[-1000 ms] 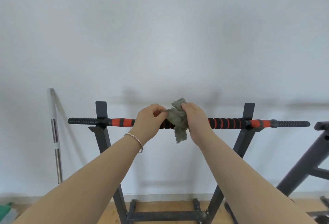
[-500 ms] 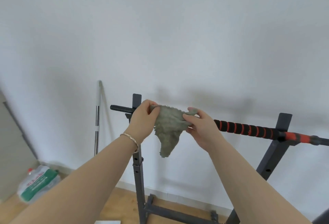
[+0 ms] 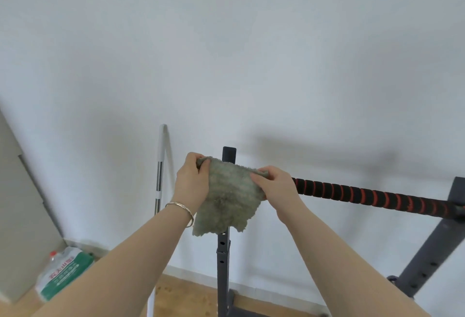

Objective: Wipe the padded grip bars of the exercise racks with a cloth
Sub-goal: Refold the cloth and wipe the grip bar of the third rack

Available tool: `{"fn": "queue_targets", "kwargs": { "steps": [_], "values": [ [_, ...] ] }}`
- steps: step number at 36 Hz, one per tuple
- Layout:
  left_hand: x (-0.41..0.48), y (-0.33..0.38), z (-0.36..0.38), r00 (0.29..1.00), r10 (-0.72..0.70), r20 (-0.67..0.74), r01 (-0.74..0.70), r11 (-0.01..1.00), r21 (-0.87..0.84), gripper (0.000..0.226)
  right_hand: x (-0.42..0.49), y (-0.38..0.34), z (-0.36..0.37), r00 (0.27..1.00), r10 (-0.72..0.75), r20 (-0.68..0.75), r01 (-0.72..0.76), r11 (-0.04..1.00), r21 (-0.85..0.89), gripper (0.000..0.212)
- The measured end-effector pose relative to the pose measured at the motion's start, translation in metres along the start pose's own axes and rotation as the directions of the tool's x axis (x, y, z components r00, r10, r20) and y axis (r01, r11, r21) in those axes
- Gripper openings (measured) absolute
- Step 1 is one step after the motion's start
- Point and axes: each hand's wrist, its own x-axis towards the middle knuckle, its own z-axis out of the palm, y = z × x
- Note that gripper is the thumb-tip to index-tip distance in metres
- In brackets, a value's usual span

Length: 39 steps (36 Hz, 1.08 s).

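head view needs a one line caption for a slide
Both hands, left hand and right hand, spread a grey-green cloth before the rack's padded grip bar.

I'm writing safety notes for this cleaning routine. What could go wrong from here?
The grey-green fuzzy cloth is pinched only at its top corners by the left hand and right hand; it could slip and drop. The metal pole leaning on the wall beside the left elbow could get knocked over. Spread out, the cloth hides the black-and-red padded bar end.
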Motion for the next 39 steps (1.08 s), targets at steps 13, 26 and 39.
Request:
{"fn": "queue_targets", "kwargs": {
  "steps": [13,26,39],
  "values": [
    [0.07,-0.031,-0.015,0.987,0.003,0.162,0.04,0.964,-0.263,0.016,0.044,-0.017,0.041,0.982,0.013,-0.187,-0.013,1.0,0.006,0.006],
    [0.061,-0.078,-0.019,0.909,0.063,0.412,0.017,0.982,-0.189,0.008,0.025,0.03,0.048,0.956,-0.215,-0.199,0.111,0.894,-0.433,0.007],
    [0.048,-0.105,-0.003,0.876,0.058,0.479,0.024,0.986,-0.163,0.012,0.01,0.073,0.063,0.947,-0.258,-0.193,0.126,0.847,-0.517,0.011]
  ]
}}
